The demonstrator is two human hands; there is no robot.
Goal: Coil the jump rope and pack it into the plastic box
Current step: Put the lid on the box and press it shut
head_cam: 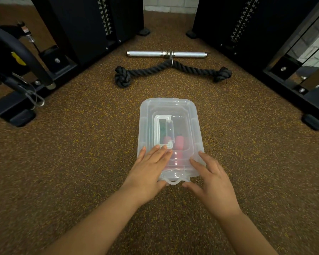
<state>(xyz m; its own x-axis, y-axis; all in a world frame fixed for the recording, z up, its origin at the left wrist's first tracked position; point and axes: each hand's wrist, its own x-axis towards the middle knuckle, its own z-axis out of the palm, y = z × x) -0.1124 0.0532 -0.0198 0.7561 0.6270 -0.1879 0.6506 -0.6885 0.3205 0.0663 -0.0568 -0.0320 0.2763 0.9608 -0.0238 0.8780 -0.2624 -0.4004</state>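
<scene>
A clear plastic box [190,115] with its lid on lies on the speckled brown floor in front of me. Through the lid I see the jump rope's red handles [179,143] and dark rope inside. My left hand [149,168] rests flat on the near left part of the lid, fingers spread. My right hand [213,178] is at the near right corner of the box, fingers apart, thumb close to the front latch [172,181]. Whether the right hand touches the box I cannot tell.
A thick black knotted rope attachment [171,70] and a metal bar handle [167,54] lie on the floor beyond the box. Black gym machine frames [85,24] [247,30] stand at left and right, with bases jutting onto the floor.
</scene>
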